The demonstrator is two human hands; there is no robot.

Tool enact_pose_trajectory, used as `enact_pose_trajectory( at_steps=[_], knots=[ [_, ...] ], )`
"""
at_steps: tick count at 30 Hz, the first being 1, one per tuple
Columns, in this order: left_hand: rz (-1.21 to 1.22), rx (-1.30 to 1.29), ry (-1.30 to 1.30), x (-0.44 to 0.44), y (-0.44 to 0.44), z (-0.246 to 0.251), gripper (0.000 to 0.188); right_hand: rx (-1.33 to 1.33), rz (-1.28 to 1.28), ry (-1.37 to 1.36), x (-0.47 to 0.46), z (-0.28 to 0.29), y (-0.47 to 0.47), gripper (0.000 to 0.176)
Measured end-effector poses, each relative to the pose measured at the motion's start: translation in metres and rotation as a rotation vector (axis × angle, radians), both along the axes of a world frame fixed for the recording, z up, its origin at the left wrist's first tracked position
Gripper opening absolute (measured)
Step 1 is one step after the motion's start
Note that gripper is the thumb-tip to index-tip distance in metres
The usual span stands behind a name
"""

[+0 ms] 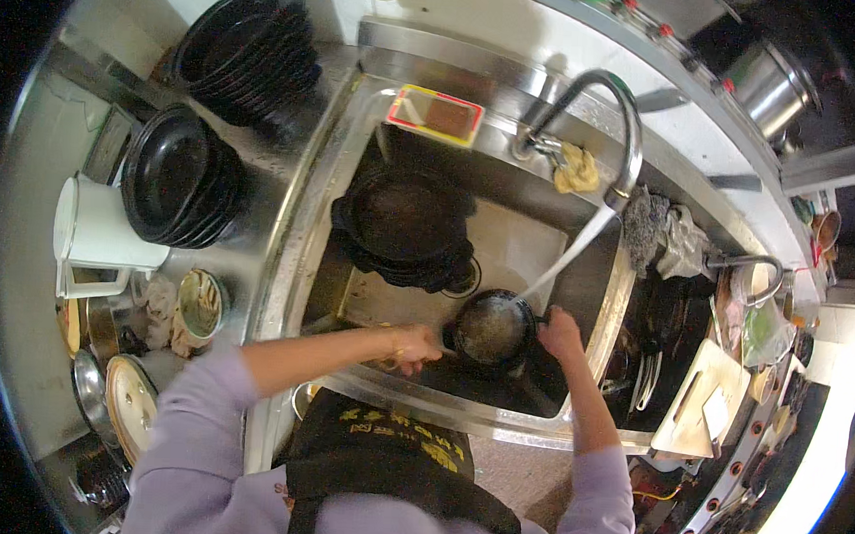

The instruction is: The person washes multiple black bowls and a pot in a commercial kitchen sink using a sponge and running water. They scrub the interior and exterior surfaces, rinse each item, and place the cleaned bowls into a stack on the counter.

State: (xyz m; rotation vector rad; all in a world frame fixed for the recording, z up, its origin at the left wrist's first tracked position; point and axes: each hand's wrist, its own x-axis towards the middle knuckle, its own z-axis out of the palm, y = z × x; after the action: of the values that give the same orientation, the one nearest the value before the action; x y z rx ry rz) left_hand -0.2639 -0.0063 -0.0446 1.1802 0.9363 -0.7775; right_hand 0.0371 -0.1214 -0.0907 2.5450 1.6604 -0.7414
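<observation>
In the sink basin (pixel 516 235), a round black two-handled pan (pixel 493 328) is held below the running tap, with water in it. My right hand (pixel 562 336) grips its right handle. My left hand (pixel 412 346) closes at the opposite handle, slightly blurred. From the curved metal faucet (pixel 629 147), a stream of water (pixel 573 246) falls into the pan's far right side. Behind and left of the pan, a stack of black pans (pixel 408 222) stands in the basin, partly over the drain (pixel 465 278).
Two more stacks of black pans (pixel 246 54) occupy the left counter, near a white pitcher (pixel 107 228). A yellow cloth (pixel 576 170) hangs at the faucet base. A red-and-yellow-edged tray (pixel 435 115) rests on the sink's back rim. On the right lies a cutting board (pixel 703 401).
</observation>
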Motion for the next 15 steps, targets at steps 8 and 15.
enact_pose_trajectory(
  at_steps=[8,15],
  knots=[
    [-0.373,0.645,0.097,0.085,-0.062,-0.261,0.047,-0.128,-0.366,-0.035,-0.015,-0.114,-0.014,0.045],
    [0.15,0.411,0.076,0.076,-0.032,-0.205,0.031,-0.091,-0.001,0.333,0.043,-0.052,0.045,0.042]
  ],
)
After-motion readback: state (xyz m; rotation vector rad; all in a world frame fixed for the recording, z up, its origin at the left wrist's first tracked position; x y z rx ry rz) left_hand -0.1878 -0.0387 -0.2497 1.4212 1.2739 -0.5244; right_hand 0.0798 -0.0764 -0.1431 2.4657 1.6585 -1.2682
